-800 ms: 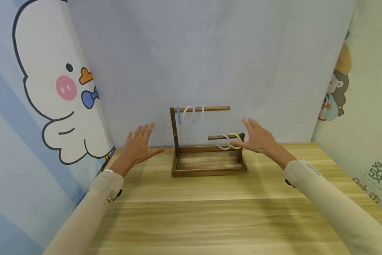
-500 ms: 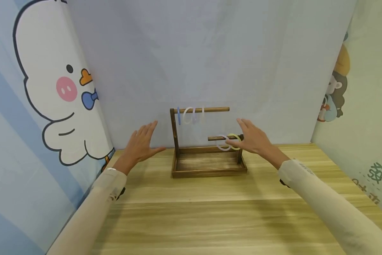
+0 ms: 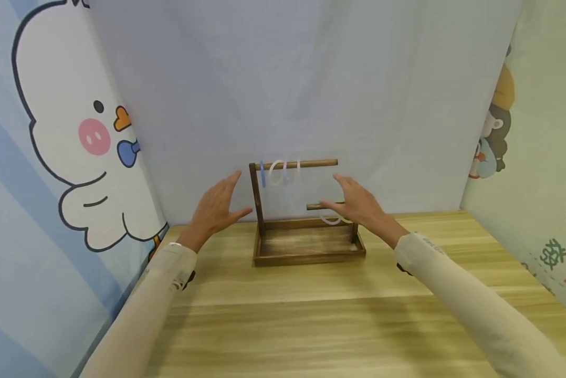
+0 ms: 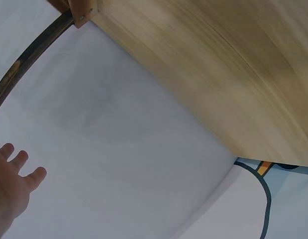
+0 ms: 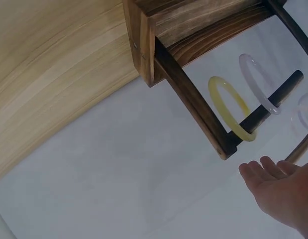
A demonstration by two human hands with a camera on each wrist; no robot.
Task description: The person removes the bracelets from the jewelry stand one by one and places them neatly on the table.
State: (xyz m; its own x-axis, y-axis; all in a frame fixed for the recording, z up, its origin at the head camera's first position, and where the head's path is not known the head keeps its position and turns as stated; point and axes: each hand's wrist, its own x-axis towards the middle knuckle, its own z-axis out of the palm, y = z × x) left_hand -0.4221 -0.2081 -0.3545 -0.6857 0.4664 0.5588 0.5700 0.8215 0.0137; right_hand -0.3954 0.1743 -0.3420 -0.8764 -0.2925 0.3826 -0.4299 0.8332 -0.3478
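Left hand (image 3: 217, 207) and right hand (image 3: 360, 205) have moved nearer the wooden rack (image 3: 306, 259)

Left of the rack, the left hand holds nothing — fingers straight, thumb apart. On the rack's upper bar (image 3: 316, 163) hang a blue ring (image 3: 263, 174), white ring (image 3: 270, 174), lavender ring (image 3: 285, 172) and pale ring (image 3: 299, 170). From its lower bar (image 5: 256, 116) hang a translucent ring (image 5: 250, 82) and yellow ring (image 5: 228, 119), partly hidden in the head view by the right hand — fingers extended, grasping nothing, before the rack's right side.

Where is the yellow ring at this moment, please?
In the right wrist view, the yellow ring hangs on the lower bar, right of centre, beside the post; a pale ring is nearer the bar's free end.
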